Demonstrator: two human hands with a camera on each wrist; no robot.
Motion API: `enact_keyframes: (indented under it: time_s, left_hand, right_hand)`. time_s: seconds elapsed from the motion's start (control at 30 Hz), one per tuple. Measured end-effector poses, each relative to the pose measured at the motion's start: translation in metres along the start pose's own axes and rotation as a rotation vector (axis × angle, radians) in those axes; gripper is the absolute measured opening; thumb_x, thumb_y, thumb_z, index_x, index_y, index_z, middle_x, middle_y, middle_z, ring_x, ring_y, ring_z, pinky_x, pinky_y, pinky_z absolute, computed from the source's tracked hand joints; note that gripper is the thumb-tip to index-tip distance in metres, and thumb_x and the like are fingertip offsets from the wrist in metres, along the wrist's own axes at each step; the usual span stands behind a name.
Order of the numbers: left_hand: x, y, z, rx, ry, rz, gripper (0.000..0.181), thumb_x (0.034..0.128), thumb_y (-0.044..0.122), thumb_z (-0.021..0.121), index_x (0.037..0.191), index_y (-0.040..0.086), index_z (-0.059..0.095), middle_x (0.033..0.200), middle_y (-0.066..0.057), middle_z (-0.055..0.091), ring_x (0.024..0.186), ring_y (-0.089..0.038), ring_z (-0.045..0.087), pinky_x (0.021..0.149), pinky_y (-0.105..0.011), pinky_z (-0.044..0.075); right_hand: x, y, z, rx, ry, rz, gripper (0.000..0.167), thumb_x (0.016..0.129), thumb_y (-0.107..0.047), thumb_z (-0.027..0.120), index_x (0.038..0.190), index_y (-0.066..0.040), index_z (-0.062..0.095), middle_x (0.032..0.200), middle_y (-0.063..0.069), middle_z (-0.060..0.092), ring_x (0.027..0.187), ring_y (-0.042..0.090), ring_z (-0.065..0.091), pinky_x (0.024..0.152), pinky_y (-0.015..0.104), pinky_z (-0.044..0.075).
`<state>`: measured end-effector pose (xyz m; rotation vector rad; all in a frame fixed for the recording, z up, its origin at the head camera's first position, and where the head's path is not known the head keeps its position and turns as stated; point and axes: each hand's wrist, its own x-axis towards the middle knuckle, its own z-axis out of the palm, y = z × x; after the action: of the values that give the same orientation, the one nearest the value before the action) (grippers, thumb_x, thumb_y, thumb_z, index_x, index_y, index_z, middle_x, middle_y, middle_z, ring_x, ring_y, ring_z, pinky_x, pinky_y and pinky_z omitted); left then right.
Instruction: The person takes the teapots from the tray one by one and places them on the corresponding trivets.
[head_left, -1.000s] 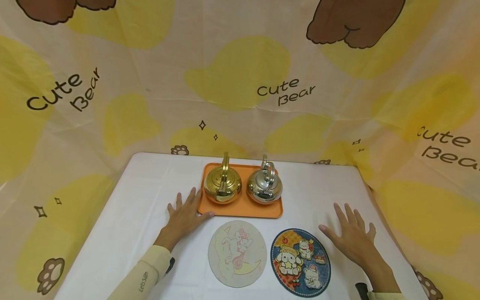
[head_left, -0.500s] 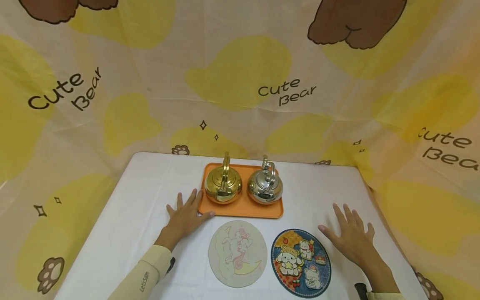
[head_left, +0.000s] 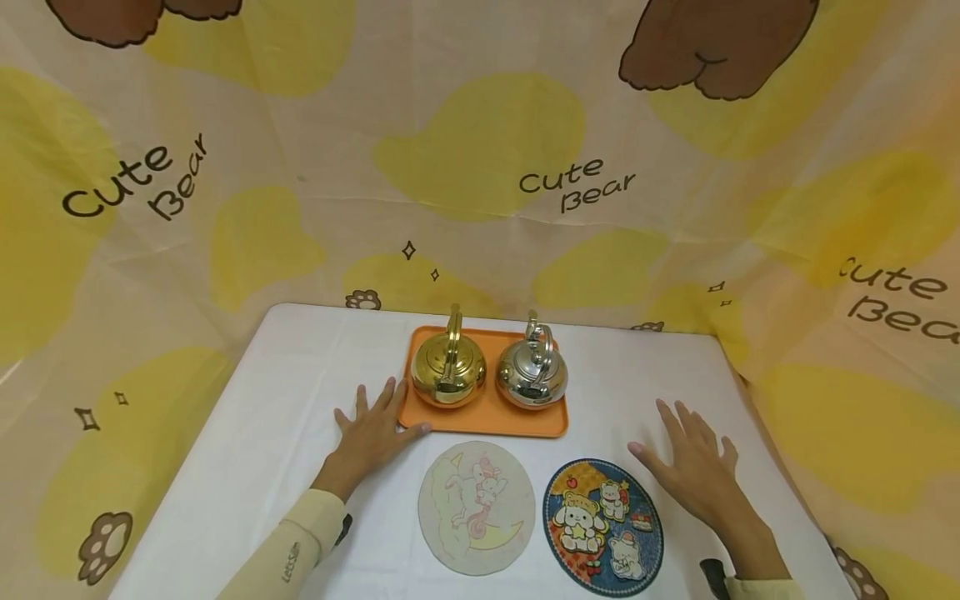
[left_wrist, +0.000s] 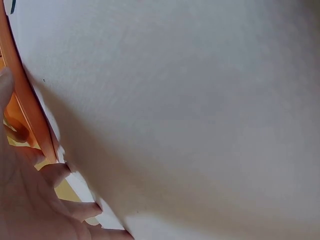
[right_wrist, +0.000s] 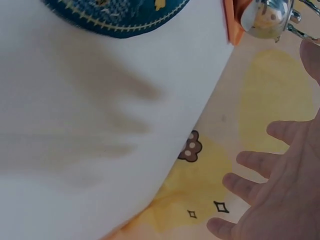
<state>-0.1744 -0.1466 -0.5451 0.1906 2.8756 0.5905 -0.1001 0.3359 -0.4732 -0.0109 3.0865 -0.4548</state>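
Observation:
An orange tray lies on the white table, bearing a gold teapot on its left half and a silver teapot on its right half. My left hand is spread at the tray's front left corner, thumb and forefinger at its edge; whether they touch it I cannot tell. To the right, my right hand hovers over the table with fingers spread, holding nothing. In the right wrist view its shadow falls on the cloth. Nearest to it lies a round blue mat with cartoon bears.
A round pale grey mat with a unicorn drawing lies in front of the tray, left of the blue mat. Behind the white table hangs a yellow and beige printed curtain, close to its back and side edges.
My right hand has shifted slightly left and away from me, its fingers a little closer together. The left hand, the tray and the teapots keep their places.

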Motion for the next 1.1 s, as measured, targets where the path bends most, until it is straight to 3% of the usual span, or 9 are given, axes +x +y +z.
enact_keyframes:
  time_s: [0.4, 0.73, 1.1]
  left_hand:
    - [-0.001, 0.001, -0.002, -0.016, -0.011, -0.013, 0.102, 0.0980, 0.075, 0.053, 0.171, 0.013, 0.017, 0.177, -0.017, 0.016, 0.155, -0.064, -0.001, 0.105, -0.094, -0.003]
    - [-0.002, 0.004, -0.005, -0.032, -0.023, -0.020, 0.102, 0.0984, 0.073, 0.055, 0.171, 0.013, 0.017, 0.177, -0.017, 0.015, 0.155, -0.064, -0.003, 0.105, -0.094, -0.004]
    - [-0.002, 0.003, -0.004, -0.020, -0.018, -0.022, 0.103, 0.0974, 0.075, 0.054, 0.171, 0.014, 0.017, 0.177, -0.017, 0.016, 0.155, -0.064, -0.002, 0.105, -0.094, -0.003]
  right_hand:
    - [0.012, -0.035, -0.004, 0.033, 0.031, -0.058, 0.096, 0.098, -0.067, 0.060, 0.166, -0.006, 0.031, 0.168, 0.033, 0.028, 0.150, 0.060, 0.025, 0.110, 0.087, 0.012]
    - [0.023, -0.064, -0.006, 0.028, 0.087, -0.137, 0.093, 0.098, -0.063, 0.064, 0.165, -0.007, 0.034, 0.166, 0.030, 0.035, 0.148, 0.059, 0.034, 0.110, 0.084, 0.024]
    - [0.032, -0.093, -0.009, 0.040, 0.112, -0.232, 0.091, 0.096, -0.057, 0.070, 0.166, -0.009, 0.035, 0.167, 0.026, 0.036, 0.150, 0.052, 0.036, 0.115, 0.081, 0.026]
